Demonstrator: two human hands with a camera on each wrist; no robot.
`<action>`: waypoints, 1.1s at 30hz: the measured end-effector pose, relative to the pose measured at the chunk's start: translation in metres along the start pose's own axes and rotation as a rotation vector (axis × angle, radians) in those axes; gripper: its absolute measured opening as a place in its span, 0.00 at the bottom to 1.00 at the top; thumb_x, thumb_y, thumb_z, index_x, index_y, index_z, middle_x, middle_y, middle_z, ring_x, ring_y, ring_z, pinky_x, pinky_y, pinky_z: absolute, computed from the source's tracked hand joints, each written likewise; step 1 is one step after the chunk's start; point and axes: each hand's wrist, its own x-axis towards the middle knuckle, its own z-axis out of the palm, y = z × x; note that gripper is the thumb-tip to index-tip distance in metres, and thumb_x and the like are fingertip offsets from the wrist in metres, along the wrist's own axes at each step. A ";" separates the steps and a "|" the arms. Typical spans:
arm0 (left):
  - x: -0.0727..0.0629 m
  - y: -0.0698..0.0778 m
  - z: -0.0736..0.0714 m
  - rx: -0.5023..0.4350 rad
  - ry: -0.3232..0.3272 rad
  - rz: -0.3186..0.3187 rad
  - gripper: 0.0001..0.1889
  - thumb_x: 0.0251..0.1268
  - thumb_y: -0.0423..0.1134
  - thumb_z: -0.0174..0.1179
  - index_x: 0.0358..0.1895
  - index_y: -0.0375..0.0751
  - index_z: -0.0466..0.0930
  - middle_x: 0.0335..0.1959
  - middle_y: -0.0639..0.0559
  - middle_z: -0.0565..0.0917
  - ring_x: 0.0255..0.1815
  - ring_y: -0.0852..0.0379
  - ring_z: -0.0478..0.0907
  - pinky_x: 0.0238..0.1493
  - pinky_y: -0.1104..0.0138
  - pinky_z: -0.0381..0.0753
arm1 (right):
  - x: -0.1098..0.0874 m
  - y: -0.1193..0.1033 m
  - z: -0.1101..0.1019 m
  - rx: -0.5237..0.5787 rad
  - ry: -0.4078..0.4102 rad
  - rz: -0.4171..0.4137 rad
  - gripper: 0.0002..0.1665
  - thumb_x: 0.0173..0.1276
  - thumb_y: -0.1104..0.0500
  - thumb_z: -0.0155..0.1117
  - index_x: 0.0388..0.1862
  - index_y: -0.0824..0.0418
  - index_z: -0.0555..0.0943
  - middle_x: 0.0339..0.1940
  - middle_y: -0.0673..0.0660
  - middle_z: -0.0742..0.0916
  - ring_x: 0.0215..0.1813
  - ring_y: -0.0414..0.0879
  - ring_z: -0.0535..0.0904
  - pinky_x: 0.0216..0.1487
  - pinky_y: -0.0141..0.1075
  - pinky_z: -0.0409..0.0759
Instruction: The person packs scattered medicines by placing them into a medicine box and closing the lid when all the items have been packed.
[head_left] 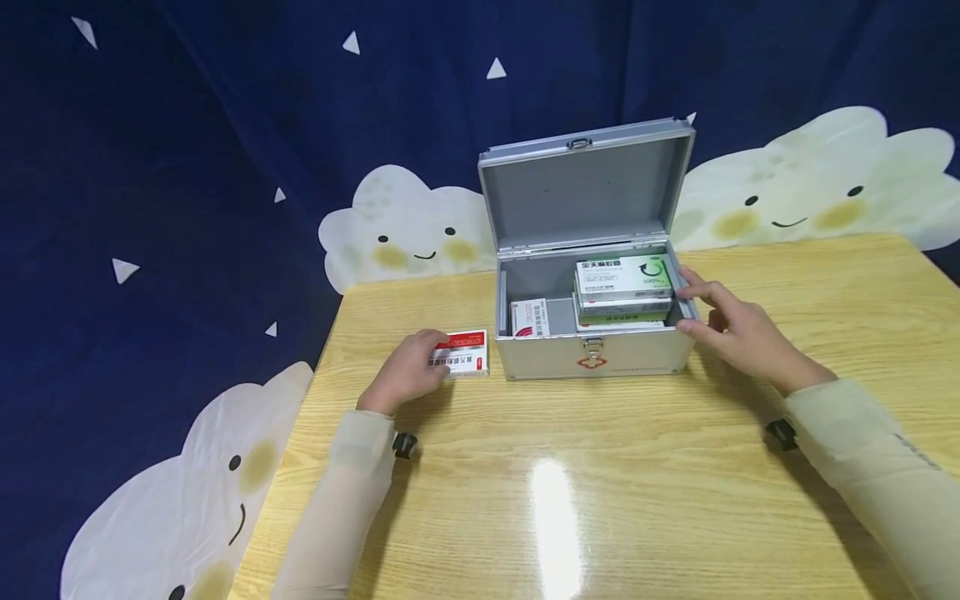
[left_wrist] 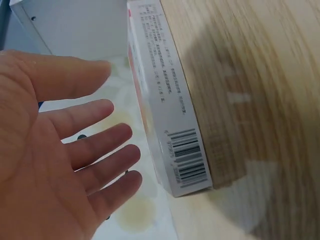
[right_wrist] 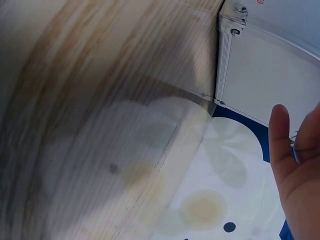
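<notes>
In the head view, my left hand (head_left: 409, 367) is over the left part of a red-and-white medicine box (head_left: 471, 360) lying on the table. Its fingers (left_wrist: 102, 170) are spread and fairly straight in the left wrist view, beside the box's barcoded side. My right hand (head_left: 738, 333) is at the right rim of an open silver first-aid case (head_left: 551, 358), thumb near the front corner and fingertips at the edge. Inside the case, a green-and-white medicine box (head_left: 615, 279) tops a stack on the right. Another white medicine box (head_left: 530, 317) stands at the left.
The case's lid (head_left: 585, 196) stands raised at the back. A wooden table (head_left: 465, 467) lies under everything. Behind it hangs a dark blue cloth (head_left: 225, 125) with white clouds and triangles.
</notes>
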 end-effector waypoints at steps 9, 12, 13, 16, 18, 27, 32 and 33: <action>0.009 -0.001 0.006 0.065 -0.141 -0.092 0.44 0.59 0.42 0.64 0.77 0.36 0.54 0.80 0.38 0.56 0.80 0.38 0.55 0.78 0.48 0.58 | 0.000 0.001 0.000 -0.008 -0.002 0.003 0.27 0.72 0.50 0.62 0.67 0.50 0.71 0.81 0.44 0.61 0.25 0.40 0.64 0.28 0.33 0.62; 0.010 0.000 0.005 0.091 -0.171 -0.095 0.45 0.60 0.43 0.64 0.78 0.35 0.52 0.80 0.37 0.55 0.80 0.38 0.53 0.79 0.49 0.57 | 0.000 0.000 0.001 -0.006 0.009 -0.006 0.26 0.72 0.50 0.62 0.67 0.51 0.71 0.81 0.45 0.62 0.25 0.39 0.64 0.27 0.33 0.63; 0.010 0.001 0.005 0.105 -0.175 -0.089 0.44 0.60 0.43 0.64 0.78 0.35 0.53 0.79 0.37 0.57 0.80 0.37 0.54 0.78 0.48 0.58 | 0.001 0.000 0.001 -0.006 0.013 -0.009 0.26 0.72 0.50 0.62 0.67 0.51 0.71 0.81 0.45 0.62 0.25 0.39 0.64 0.27 0.33 0.63; 0.010 0.000 0.004 0.157 -0.169 -0.066 0.40 0.60 0.42 0.64 0.76 0.36 0.59 0.77 0.37 0.61 0.78 0.37 0.58 0.76 0.48 0.62 | 0.001 0.000 0.002 -0.010 0.019 -0.009 0.26 0.72 0.51 0.62 0.66 0.52 0.71 0.81 0.46 0.63 0.25 0.39 0.64 0.27 0.33 0.63; 0.010 0.000 0.004 0.180 -0.157 -0.060 0.39 0.60 0.42 0.65 0.74 0.37 0.62 0.76 0.39 0.64 0.77 0.38 0.60 0.75 0.48 0.64 | 0.002 0.000 0.002 -0.015 0.019 -0.007 0.26 0.72 0.51 0.62 0.67 0.51 0.71 0.81 0.46 0.63 0.25 0.39 0.64 0.28 0.33 0.63; 0.012 -0.004 0.008 0.206 -0.115 -0.087 0.37 0.57 0.41 0.69 0.72 0.45 0.67 0.74 0.46 0.69 0.75 0.44 0.64 0.71 0.50 0.69 | 0.002 -0.001 0.000 -0.012 0.003 0.010 0.27 0.72 0.50 0.62 0.68 0.50 0.70 0.81 0.45 0.61 0.27 0.40 0.65 0.29 0.32 0.63; 0.013 -0.004 0.009 0.215 -0.104 -0.083 0.36 0.56 0.41 0.70 0.70 0.45 0.70 0.72 0.47 0.70 0.73 0.44 0.66 0.70 0.51 0.70 | 0.000 -0.001 0.001 -0.024 -0.001 0.031 0.28 0.72 0.49 0.62 0.68 0.51 0.69 0.81 0.46 0.61 0.28 0.40 0.66 0.29 0.33 0.64; 0.013 -0.003 0.009 0.219 -0.105 -0.084 0.35 0.55 0.41 0.71 0.69 0.45 0.71 0.72 0.47 0.71 0.72 0.44 0.67 0.69 0.51 0.71 | 0.000 -0.001 0.001 -0.026 -0.004 0.038 0.28 0.72 0.48 0.61 0.68 0.51 0.69 0.82 0.46 0.61 0.28 0.40 0.66 0.30 0.33 0.64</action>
